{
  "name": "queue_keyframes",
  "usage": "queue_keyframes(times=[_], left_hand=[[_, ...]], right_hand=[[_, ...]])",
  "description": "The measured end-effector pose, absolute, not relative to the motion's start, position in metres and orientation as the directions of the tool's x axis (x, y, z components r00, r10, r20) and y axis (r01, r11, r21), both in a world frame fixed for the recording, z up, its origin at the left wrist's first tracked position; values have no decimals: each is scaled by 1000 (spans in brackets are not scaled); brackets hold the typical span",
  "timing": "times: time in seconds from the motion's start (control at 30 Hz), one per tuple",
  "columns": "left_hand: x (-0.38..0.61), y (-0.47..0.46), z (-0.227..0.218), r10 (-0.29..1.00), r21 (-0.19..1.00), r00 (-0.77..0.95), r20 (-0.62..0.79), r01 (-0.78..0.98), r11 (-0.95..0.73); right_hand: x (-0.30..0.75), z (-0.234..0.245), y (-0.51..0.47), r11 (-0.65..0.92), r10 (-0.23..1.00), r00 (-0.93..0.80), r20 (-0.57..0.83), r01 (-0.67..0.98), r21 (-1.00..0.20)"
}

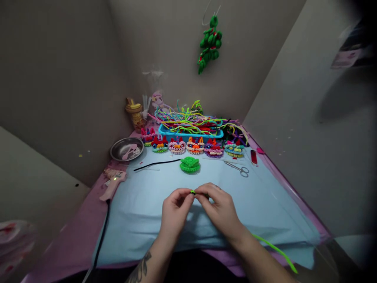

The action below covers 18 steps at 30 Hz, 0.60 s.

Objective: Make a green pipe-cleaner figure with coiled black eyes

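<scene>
My left hand [176, 208] and my right hand [216, 206] meet above the front middle of the cloth. Between their thumbs and fingertips they pinch a small lime-green and dark piece of pipe cleaner [193, 192], mostly covered by the fingers. From under my right forearm a lime-green pipe cleaner [277, 249] trails out to the front right; whether it joins the pinched piece is hidden. Just beyond my hands sits a green fuzzy pipe-cleaner shape [190, 165]. A black pipe cleaner [156, 164] lies to its left.
Several colourful pipe-cleaner animal heads [195, 146] line the front of a blue basket [191, 135] heaped with pipe cleaners. A metal bowl [126, 149] and a pink glue gun [114, 184] with its cord are at left. Scissors [238, 168] lie right. Walls enclose the table.
</scene>
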<state>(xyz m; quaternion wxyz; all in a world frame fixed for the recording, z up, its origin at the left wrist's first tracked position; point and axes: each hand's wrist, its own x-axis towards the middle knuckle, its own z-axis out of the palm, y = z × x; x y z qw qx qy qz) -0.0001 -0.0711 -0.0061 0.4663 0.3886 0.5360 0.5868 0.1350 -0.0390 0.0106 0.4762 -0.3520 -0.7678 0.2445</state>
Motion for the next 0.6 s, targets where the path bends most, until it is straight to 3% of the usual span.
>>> queue_keyframes(times=[0.37,0.6], left_hand=[[-1,-64,-10,955,990,-281,97,121,-65],[-3,-58,-7,921,929,-258,293,306,-209]], right_hand=[[135,0,-29,561,819,-297,491,237,-793],[132,5,-15,339,916,-278,289,156,-928]])
